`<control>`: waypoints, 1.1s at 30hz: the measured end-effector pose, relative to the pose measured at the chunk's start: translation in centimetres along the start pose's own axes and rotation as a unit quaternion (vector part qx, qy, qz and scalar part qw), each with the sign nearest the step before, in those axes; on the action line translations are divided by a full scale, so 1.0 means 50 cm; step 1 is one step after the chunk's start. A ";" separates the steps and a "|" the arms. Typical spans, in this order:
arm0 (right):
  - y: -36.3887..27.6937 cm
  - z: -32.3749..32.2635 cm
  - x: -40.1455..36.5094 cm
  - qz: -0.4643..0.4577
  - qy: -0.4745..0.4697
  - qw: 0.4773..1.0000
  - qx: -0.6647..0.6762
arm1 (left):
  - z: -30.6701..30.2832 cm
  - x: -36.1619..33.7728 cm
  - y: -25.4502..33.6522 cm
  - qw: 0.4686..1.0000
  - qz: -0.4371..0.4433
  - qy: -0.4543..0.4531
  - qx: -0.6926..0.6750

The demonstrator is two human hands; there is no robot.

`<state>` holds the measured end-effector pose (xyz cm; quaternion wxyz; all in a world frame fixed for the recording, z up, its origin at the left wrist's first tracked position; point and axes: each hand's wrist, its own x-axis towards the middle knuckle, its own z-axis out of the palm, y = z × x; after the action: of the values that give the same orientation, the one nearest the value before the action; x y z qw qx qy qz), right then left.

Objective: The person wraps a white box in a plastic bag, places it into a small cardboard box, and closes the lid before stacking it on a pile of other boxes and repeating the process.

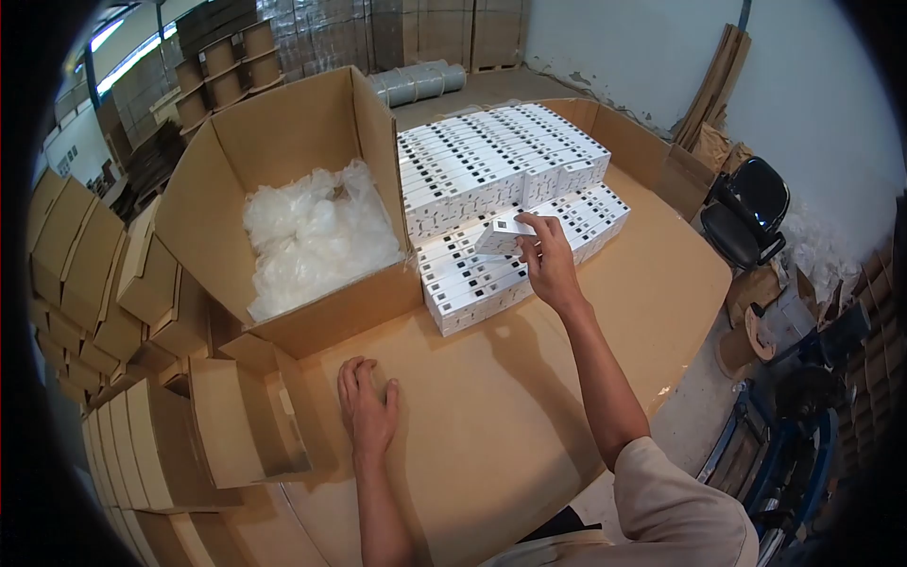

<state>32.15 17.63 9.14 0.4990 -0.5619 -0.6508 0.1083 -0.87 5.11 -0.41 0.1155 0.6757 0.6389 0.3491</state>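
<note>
My right hand [548, 253] is closed on a small white box [504, 236] with a dark square on its end, pinched between thumb and fingers just over the lower front tier of boxes. Beneath and behind it, many white boxes [505, 151] with black marks stand packed in stepped rows. My left hand [367, 402] lies on the cardboard-covered table [453, 416], its fingers stretched out and nothing in it. Just left of that hand sits an open small carton [236, 416], tilted toward me.
A large open carton [302, 331] holding clear plastic bags [321, 236] stands behind my left hand. Flat-sided cartons [123, 444] are stacked at the left. A black chair [746, 213] and a blue-framed pallet jack [775, 454] are on the floor to the right.
</note>
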 end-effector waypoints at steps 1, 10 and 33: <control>-0.022 0.000 -0.014 0.006 -0.001 1.000 0.009 | -0.003 0.000 0.001 1.000 -0.003 -0.001 -0.005; -0.130 0.056 -0.129 -0.055 0.019 0.997 0.058 | 0.000 0.009 -0.015 0.996 -0.045 0.023 -0.079; -0.191 0.266 -0.297 -0.041 -0.136 0.982 0.127 | 0.007 0.022 -0.046 0.878 -0.152 0.078 -0.447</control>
<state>13.99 7.43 1.64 0.4767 -0.4469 -0.7162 0.2450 -2.51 6.61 -1.67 0.4067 0.4170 0.5169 0.6273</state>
